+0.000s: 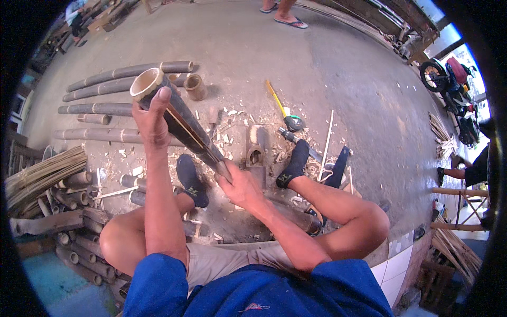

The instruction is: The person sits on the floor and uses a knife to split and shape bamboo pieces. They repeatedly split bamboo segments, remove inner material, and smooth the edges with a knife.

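A dark bamboo tube [185,122] slants across in front of me, its pale open end tilted up toward the far left. My left hand [152,120] is wrapped round it just below that open end, thumb along the side. Lower down, my right hand [240,185] closes round the narrow end of the same tube. A light lengthwise strip runs along the tube's side. Beneath, between my feet, lies a hollowed bamboo block [256,145] among pale chips. To its right rest a yellow tape measure [294,122] and a saw with a dark blade [338,165].
Long bamboo poles [100,136] lie at the left, with a short bamboo ring [196,87] near them. Cut bamboo pieces [79,253] and a bundle of thin strips [45,177] are stacked at lower left. Another person's sandalled feet [290,21] stand far ahead; a motorcycle [449,84] is far right.
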A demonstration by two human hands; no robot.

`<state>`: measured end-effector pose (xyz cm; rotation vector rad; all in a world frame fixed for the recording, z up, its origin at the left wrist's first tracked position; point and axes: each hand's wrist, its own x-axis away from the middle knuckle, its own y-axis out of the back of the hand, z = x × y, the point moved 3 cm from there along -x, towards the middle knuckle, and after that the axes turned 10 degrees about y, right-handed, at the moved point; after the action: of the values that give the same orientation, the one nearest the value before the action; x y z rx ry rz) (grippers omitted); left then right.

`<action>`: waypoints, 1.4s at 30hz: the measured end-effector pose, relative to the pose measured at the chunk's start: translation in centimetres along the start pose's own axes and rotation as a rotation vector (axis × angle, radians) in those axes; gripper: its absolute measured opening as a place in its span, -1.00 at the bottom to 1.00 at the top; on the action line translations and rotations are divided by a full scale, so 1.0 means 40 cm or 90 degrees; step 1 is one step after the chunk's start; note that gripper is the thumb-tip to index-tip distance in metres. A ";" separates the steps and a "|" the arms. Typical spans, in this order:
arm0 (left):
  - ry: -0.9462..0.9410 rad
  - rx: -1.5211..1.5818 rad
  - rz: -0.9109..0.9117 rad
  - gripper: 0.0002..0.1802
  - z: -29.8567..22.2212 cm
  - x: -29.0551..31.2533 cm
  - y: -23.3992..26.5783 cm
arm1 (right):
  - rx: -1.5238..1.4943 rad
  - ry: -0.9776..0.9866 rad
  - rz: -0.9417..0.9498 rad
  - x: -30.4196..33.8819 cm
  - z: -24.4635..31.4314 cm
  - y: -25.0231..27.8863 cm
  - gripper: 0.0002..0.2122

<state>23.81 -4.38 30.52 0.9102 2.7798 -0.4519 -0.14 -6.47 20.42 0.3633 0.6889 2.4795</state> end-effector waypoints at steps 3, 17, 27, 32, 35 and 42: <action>-0.069 -0.021 -0.088 -0.30 -0.006 0.006 0.020 | -0.033 0.036 -0.005 0.031 0.021 0.024 -0.51; 0.005 -0.008 -0.019 -0.15 0.018 0.037 0.017 | 0.110 -0.060 0.020 0.061 0.010 0.021 -0.56; -0.014 0.031 0.075 -0.18 0.000 0.038 0.010 | -0.100 -0.023 -0.013 0.060 0.011 0.008 -0.52; -0.017 0.024 0.080 -0.13 0.012 0.038 0.003 | 0.022 -0.004 -0.039 0.050 0.004 -0.005 -0.53; -0.034 0.005 0.048 -0.06 0.024 0.030 0.002 | -0.165 0.043 -0.057 0.056 0.006 -0.004 -0.54; 0.002 0.012 0.053 0.10 0.094 0.029 0.035 | -0.178 0.061 -0.082 0.073 0.033 0.025 -0.51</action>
<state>24.03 -3.97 26.36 1.0266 2.7333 -0.4655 -2.45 -5.01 22.40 0.0920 0.3798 2.4381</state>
